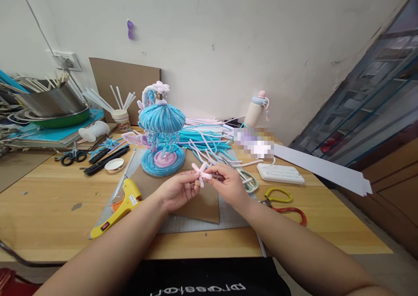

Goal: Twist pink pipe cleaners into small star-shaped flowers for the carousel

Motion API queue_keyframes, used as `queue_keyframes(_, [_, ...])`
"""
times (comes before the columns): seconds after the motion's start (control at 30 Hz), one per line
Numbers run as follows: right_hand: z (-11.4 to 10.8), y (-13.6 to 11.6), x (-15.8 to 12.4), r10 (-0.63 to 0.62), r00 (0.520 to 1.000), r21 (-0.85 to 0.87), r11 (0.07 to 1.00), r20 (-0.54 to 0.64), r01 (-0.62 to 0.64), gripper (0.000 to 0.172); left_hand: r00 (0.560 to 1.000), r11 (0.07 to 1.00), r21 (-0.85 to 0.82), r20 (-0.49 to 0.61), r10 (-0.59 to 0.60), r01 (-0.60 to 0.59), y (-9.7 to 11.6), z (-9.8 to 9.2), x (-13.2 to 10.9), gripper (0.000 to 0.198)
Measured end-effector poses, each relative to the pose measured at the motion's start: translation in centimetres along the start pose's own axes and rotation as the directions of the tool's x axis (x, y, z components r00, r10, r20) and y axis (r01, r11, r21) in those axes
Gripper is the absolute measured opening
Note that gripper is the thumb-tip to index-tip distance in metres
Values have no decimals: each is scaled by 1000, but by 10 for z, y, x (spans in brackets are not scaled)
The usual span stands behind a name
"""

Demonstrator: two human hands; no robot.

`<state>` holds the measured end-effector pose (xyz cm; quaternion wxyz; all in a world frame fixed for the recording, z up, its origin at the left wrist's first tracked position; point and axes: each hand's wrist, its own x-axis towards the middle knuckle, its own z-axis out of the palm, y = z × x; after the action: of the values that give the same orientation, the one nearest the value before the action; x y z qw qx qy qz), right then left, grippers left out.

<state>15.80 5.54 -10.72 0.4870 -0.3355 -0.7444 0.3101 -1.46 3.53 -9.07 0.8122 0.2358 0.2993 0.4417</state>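
Note:
Between my hands is a small pale pink flower shape (201, 172) of fuzzy pipe cleaner, with several petals sticking out. My left hand (180, 190) pinches it from the left with thumb and forefinger. From the right, the thumb and fingertips of my right hand (229, 185) close on its edge. Both hands are over a brown cardboard sheet (202, 206). Just behind them stands a blue pipe-cleaner jellyfish model (162, 118) on a round blue and pink base (148, 165). A pale stem lies by my right hand; whether it joins the flower I cannot tell.
Left are a yellow glue gun (130, 200), a black cutter (107, 160) and black scissors (74, 154). Yellow-and-red-handled scissors (289, 209), pale green scissors (251, 182) and a white power bank-like box (281, 174) are right. Blue and pink pipe cleaners (205, 139) lie behind.

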Motion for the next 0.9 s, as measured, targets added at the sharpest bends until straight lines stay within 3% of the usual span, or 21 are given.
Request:
queue_keyframes(0.1, [4, 2, 1, 89, 996, 199, 976, 13, -90, 12, 998, 995, 89, 41, 45, -49, -2, 2, -1, 8])
queue_keyframes(0.23, [4, -2, 3, 195, 980, 315, 928, 35, -196, 13, 971, 934, 266, 50, 233, -238, -7, 2, 2, 14])
queue_keyframes(0.37, [6, -2, 2, 269, 963, 290, 922, -2, -257, 15, 903, 795, 468, 12, 430, -385, -12, 2, 6, 23])
queue_keyframes(0.5, [10, 0, -3, 295, 952, 146, 949, -79, -281, 17, 847, 686, 583, 7, 531, -435, -18, 3, 7, 25])
queue_keyframes(0.57, [12, -1, -7, 239, 968, 36, 971, -83, -236, 14, 829, 664, 614, -26, 559, -428, -20, 3, 8, 24])
queue_keyframes(0.67, [12, -7, -10, 67, 997, -224, 972, -24, -71, 7, 808, 640, 661, -85, 583, -392, -21, 1, 9, 22])
queue_keyframes(0.8, [6, -15, -10, -141, 985, -562, 809, 99, 172, 13, 805, 598, 714, -82, 588, -365, -20, 1, 8, 18])
queue_keyframes(0.9, [2, -17, -8, -209, 957, -680, 674, 201, 290, 18, 807, 561, 758, -80, 585, -332, -19, 1, 8, 18])
